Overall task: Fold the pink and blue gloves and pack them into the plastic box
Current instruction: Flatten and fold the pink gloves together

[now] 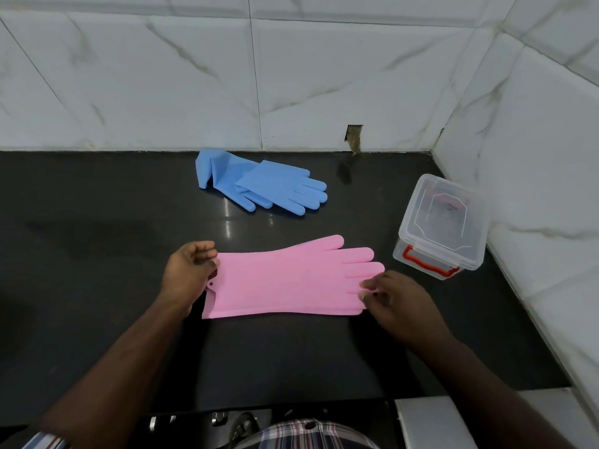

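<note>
Head view: pink gloves (285,280) lie flat on the black counter (97,254), cuff left, fingers right. Left hand (188,270) pinches the cuff; right hand (395,296) pinches the fingertips. Blue gloves (259,183) lie farther back, near the wall, partly folded. Box (440,228) stands right, lid on. The gloves look like soft, floppy silicone, light and a bit grippy, so holding cuff and fingertips should suit a fold. Whether the pink is one glove or a stacked pair is hard to tell; the box's contents are unclear.
</note>
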The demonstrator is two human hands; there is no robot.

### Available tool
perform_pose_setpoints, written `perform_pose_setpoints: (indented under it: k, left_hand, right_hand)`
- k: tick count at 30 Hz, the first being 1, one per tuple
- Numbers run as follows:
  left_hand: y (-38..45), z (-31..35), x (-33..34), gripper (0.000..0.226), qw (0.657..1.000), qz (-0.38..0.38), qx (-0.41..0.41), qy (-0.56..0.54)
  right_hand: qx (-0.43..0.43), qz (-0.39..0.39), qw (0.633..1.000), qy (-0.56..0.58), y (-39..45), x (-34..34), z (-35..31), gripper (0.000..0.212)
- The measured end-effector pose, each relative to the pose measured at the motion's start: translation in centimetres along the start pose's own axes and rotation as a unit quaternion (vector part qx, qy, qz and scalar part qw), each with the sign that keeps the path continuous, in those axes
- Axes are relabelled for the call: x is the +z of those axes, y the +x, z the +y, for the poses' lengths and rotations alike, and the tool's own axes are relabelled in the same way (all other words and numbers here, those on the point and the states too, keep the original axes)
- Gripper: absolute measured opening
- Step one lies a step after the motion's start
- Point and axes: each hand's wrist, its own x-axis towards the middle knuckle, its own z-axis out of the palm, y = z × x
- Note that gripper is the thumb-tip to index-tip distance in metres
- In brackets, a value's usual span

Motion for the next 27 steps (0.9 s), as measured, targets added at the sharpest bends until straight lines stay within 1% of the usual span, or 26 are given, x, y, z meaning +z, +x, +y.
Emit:
perform_pose_setpoints:
  k: [2,3,5,7,8,10,13,14,17,20,22,25,27]
  left_hand:
    - [0.2,-0.1,0.0,0.030,1.000,0.007,0.000,0.019]
    - [0.3,0.0,0.1,0.029,0.999,0.011,0.001,0.035]
    - [0.4,0.3,0.1,0.026,0.996,0.017,0.008,0.090]
    - [0.4,0.6,0.2,0.023,0.988,0.010,0.021,0.153]
    - [0.4,0.8,0.2,0.022,0.984,0.003,0.025,0.176]
    - [0.4,1.2,0.4,0.017,0.978,-0.009,0.026,0.208]
    - [0.4,1.8,0.5,0.007,0.971,-0.006,0.023,0.240]
    - [0.4,1.9,0.6,0.005,0.970,-0.004,0.026,0.243]
    - [0.5,1.9,0.4,0.012,0.969,0.003,0.030,0.244]
    - [0.7,1.9,0.2,0.013,0.968,0.008,0.026,0.249]
    - [1.0,1.8,0.2,0.011,0.969,0.007,0.020,0.244]
    - [1.3,1.7,0.2,0.010,0.973,0.005,0.010,0.229]
    - [1.4,1.6,0.2,0.010,0.974,0.008,0.006,0.227]
  right_hand:
    - [0.063,0.041,0.997,0.011,1.3,0.0,0.3,0.034]
    - [0.093,0.043,0.995,0.008,2.0,0.1,0.3,0.040]
    - [0.140,0.015,0.990,0.010,3.3,0.6,0.2,0.050]
    - [0.171,-0.006,0.985,0.027,4.2,1.2,-0.1,0.055]
    - [0.177,0.002,0.984,0.033,4.4,1.4,-0.2,0.053]
    - [0.174,0.044,0.983,0.036,4.6,1.5,-0.4,0.048]
    - [0.163,0.096,0.981,0.048,4.7,1.2,-0.8,0.041]
    - [0.162,0.102,0.980,0.059,4.8,1.1,-0.9,0.040]
    - [0.161,0.095,0.978,0.092,5.0,0.6,-1.3,0.037]
    - [0.158,0.097,0.974,0.133,5.1,0.2,-1.4,0.034]
    - [0.175,0.100,0.960,0.196,5.1,0.0,-1.2,0.032]
    - [0.218,0.082,0.906,0.353,5.2,-0.4,-1.2,0.029]
    - [0.233,0.065,0.880,0.408,5.3,-0.7,-1.1,0.027]
